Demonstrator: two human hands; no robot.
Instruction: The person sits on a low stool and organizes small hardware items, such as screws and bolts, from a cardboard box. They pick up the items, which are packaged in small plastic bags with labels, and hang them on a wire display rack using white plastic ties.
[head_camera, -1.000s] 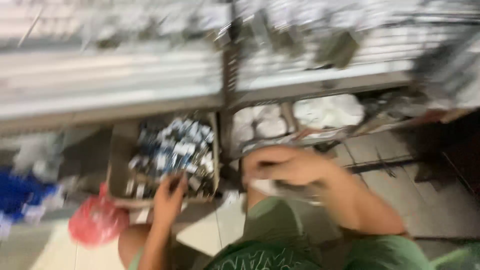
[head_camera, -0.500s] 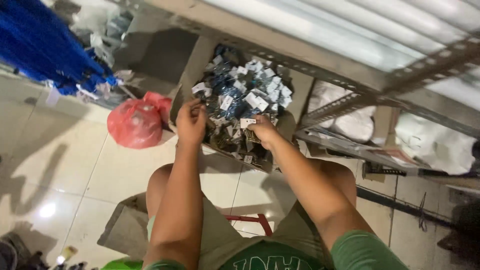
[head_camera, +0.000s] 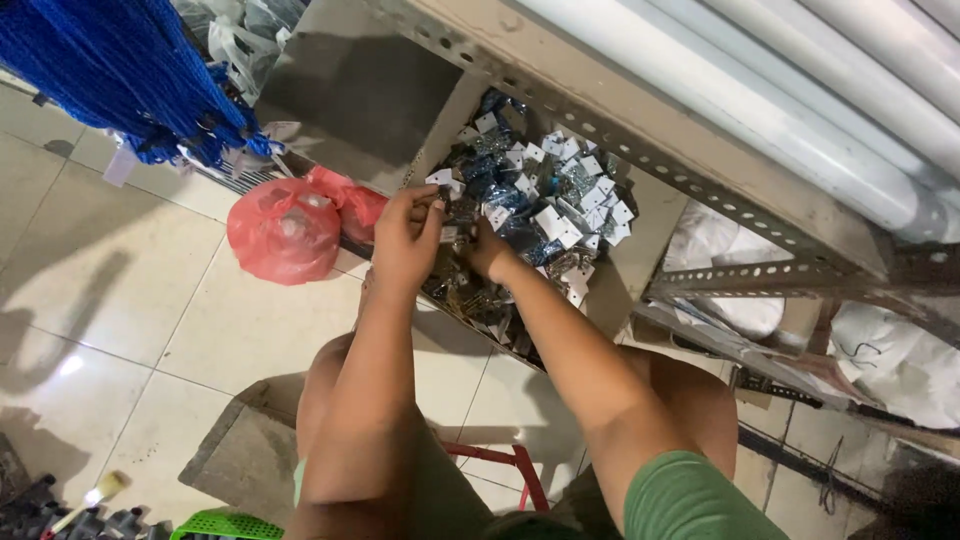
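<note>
Several long pale tubes (head_camera: 800, 120) lie across the perforated metal shelf rail (head_camera: 640, 150) above me, and a mass of blue rope (head_camera: 110, 70) hangs at the upper left over the tiled floor (head_camera: 120, 290). Below the rail sits the cardboard box (head_camera: 640, 250) heaped with small packets (head_camera: 540, 200), white cards on clear bags of dark metal pieces. A red plastic bag (head_camera: 285, 230) rests on the floor just left of it.

A moment ago my view was farther off and my hands only hovered at the box's near edge; now both are in the pile, so I judge the sorting through packets is properly begun.

My left hand (head_camera: 405, 245) is curled, its fingers (head_camera: 425, 205) pinching a small packet at the box's left rim. My right hand (head_camera: 488, 250) is buried among the packets beside it; whether it grips one I cannot tell.
</note>
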